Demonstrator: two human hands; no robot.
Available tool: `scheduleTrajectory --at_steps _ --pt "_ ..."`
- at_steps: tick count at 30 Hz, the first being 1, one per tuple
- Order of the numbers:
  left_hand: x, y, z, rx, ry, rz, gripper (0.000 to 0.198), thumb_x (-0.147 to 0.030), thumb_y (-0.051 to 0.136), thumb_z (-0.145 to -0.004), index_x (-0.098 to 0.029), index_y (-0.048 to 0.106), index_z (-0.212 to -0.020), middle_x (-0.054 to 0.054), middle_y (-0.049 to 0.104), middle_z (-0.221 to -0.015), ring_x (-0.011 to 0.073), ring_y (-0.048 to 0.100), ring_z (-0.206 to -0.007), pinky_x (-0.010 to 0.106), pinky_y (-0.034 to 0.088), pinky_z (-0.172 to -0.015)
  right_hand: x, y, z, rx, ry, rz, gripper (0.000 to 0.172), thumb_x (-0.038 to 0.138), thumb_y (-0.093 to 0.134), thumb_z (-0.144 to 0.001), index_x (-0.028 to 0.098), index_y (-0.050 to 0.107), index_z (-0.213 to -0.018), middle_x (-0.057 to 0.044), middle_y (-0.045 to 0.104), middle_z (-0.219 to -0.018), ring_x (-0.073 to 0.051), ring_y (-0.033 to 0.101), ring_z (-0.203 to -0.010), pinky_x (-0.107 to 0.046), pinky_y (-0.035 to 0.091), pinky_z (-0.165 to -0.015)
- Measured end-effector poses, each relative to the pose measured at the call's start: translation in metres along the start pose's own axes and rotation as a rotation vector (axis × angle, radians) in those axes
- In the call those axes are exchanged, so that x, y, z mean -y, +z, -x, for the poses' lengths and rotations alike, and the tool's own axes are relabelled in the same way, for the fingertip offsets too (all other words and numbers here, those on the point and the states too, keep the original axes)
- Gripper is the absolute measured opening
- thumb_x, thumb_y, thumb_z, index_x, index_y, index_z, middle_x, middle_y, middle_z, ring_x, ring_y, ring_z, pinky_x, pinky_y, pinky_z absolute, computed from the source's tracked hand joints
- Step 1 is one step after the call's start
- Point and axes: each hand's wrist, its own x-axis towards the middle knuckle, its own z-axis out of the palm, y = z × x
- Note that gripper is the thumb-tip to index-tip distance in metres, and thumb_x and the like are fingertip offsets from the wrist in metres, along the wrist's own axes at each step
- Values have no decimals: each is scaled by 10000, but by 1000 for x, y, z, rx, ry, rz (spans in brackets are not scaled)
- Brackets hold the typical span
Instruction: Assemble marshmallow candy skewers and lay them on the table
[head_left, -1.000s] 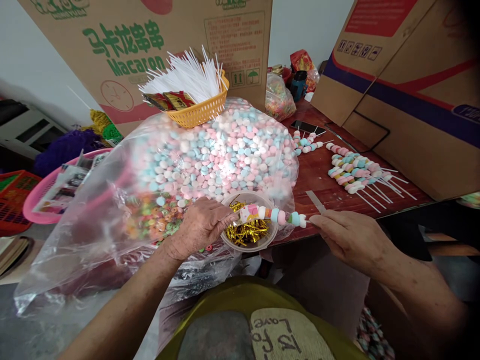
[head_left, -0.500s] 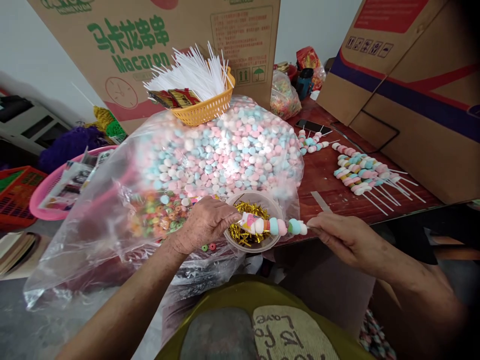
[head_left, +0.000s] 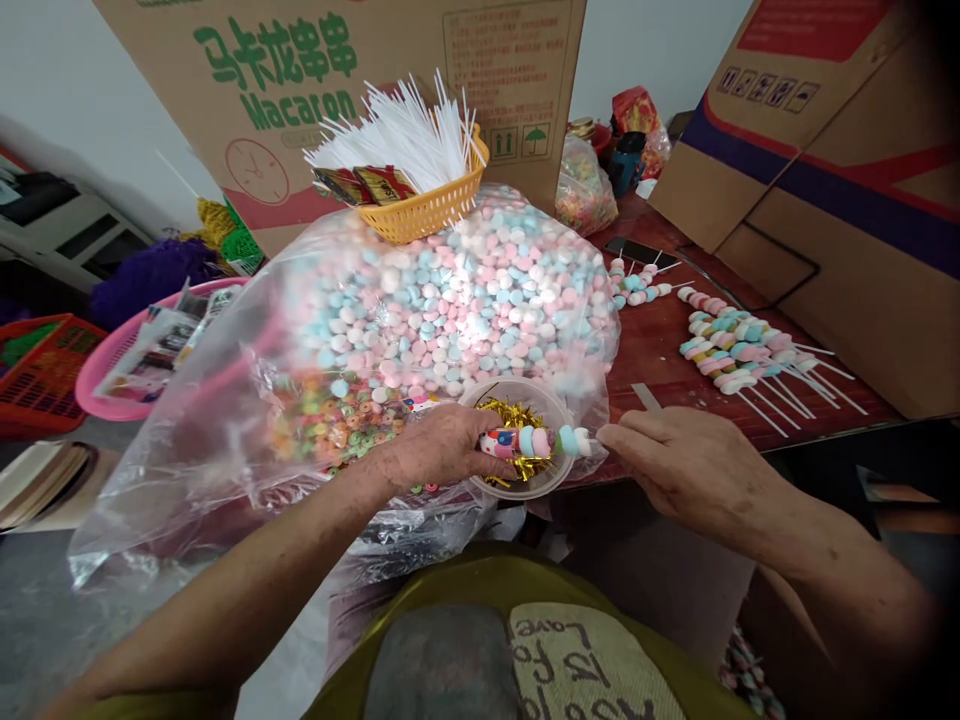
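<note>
Between my hands, level across the table's front edge, is a marshmallow skewer in blue, pink, white and green, with a printed wrapper piece at its left end. My left hand is closed around that wrapped end. At the other end, the fingers of my right hand are closed together at the tip beside the last white marshmallow; the stick there is mostly hidden. Directly beneath the skewer stands a clear plastic bowl holding short gold tinsel strips.
A large clear bag of pastel marshmallows and colored cereal rings covers the table's left. On it sits a yellow basket of white sticks. Several finished skewers lie right, near a phone. Cardboard boxes stand behind.
My left hand has slid right over the wrapped end and now covers more of it. My right hand has come slightly left, turning more over the tip. The whole view has shifted a little.
</note>
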Motion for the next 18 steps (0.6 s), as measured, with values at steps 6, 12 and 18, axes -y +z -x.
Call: scheduleTrajectory --at_steps 6,12,18 --pt "-13 4 -15 111 -26 117 363 -441 718 -684 -206 643 -950 -14 674 -855 182 595 -798 249 391 -640 9 7 -27 30 -89 46 171 52 480 -760 177 593 -789 -28 571 -697 -168 481 -631 -310 239 -601" --pt "-7 -15 -12 55 43 157 690 -381 773 -623 -239 495 -1238 28 650 -1085 207 589 -936 275 429 -744 1 23 -38 48 -34 -30 122 103 505 -798 174 603 -814 -22 574 -676 -144 491 -620 -283 233 -564" --pt "-1 -32 9 -39 -165 -289 357 -291 591 -783 -191 541 -1122 73 662 -881 219 599 -750 311 420 -614 -11 16 -24 62 76 -113 169 153 435 -873 201 597 -890 -24 612 -766 -141 551 -709 -245 327 -595"
